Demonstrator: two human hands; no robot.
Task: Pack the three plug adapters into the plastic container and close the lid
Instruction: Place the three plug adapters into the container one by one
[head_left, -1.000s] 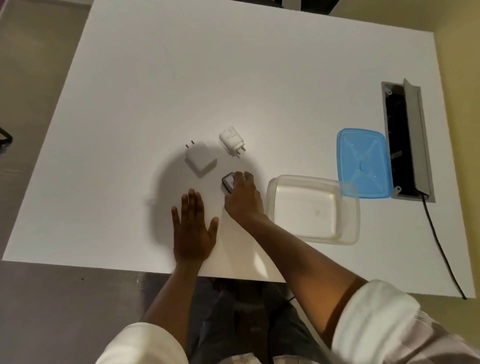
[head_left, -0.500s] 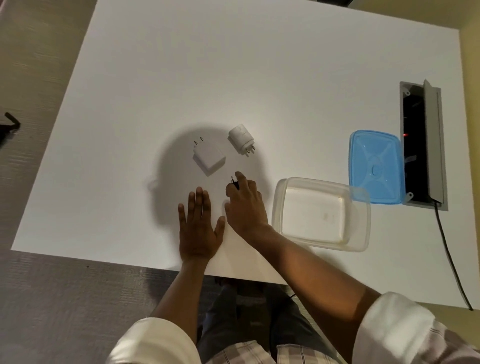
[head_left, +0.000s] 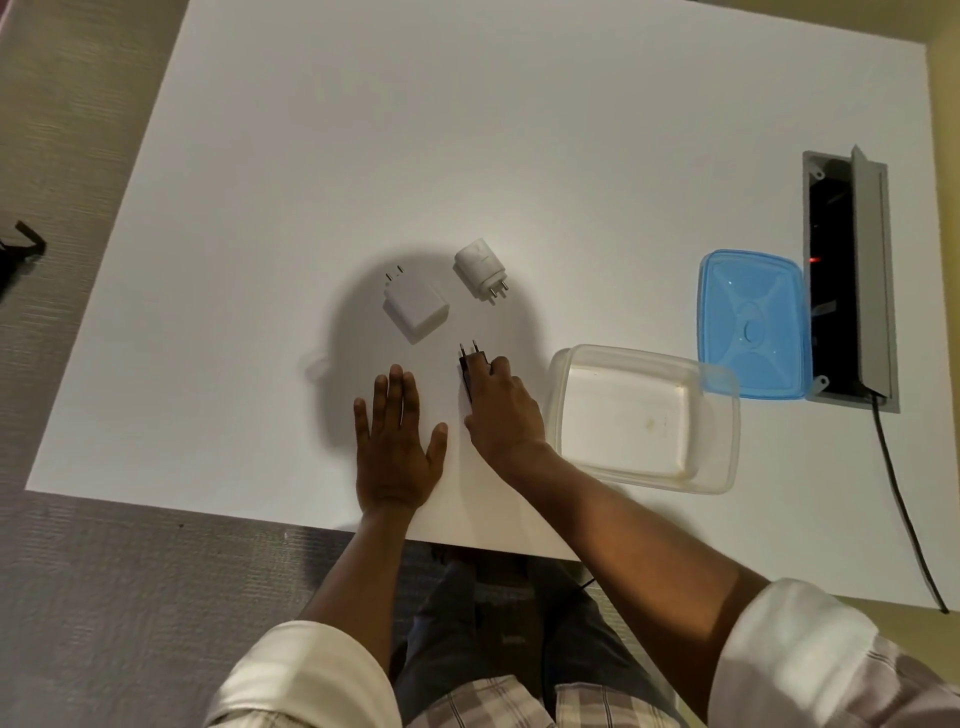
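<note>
My right hand (head_left: 501, 410) is closed around a black plug adapter (head_left: 471, 362) whose two prongs point away from me; most of its body is hidden under my fingers. Flat on the white table (head_left: 467, 130) lies my left hand (head_left: 397, 447), fingers apart, holding nothing. A square white adapter (head_left: 415, 310) and a round white adapter (head_left: 480, 267) lie just beyond my hands. The clear plastic container (head_left: 644, 415) stands open and empty right of my right hand. Its blue lid (head_left: 753, 322) rests beyond it, to the right.
A grey cable box (head_left: 872, 291) with its flap raised is set into the table at the far right, with a black cable (head_left: 904, 509) running from it over the near edge. The table's near edge runs just below my wrists.
My right hand has closed on the black adapter and turned it up on its side, so its prongs now show. My left hand has stayed flat. The view has shifted slightly.
</note>
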